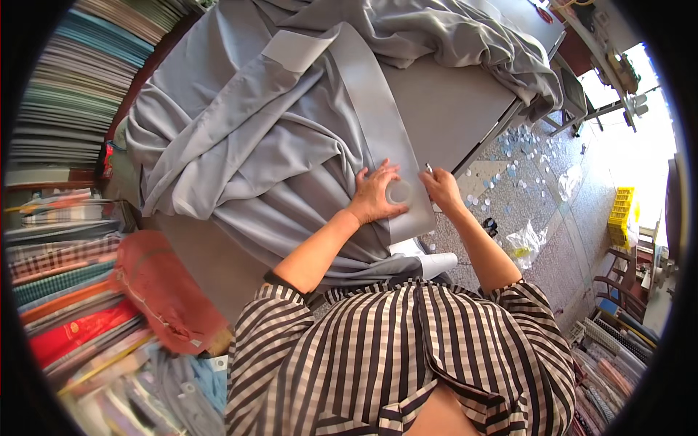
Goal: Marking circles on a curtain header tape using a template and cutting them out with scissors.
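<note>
A large sheet of silvery grey fabric (283, 145) is spread in folds over the work table. A stiffer, flat band (374, 109) runs along its edge toward me. Near the close end of that band my left hand (374, 195) curves its spread fingers around a small round, translucent disc (398, 192), holding it against the cloth. Just to the right, at the band's edge, my right hand (442, 190) is closed around a slim pen-like tool (428, 168); its lower part is hidden in the fist. White backing (438, 264) shows at the near edge of the cloth.
The grey table top (429, 109) shows bare beyond the band. Small round cut-outs (502, 163) and clear plastic bags (527, 240) litter the floor at right. Stacked fabrics (69, 291) and a red bundle (163, 291) stand at left. A yellow crate (621, 216) is far right.
</note>
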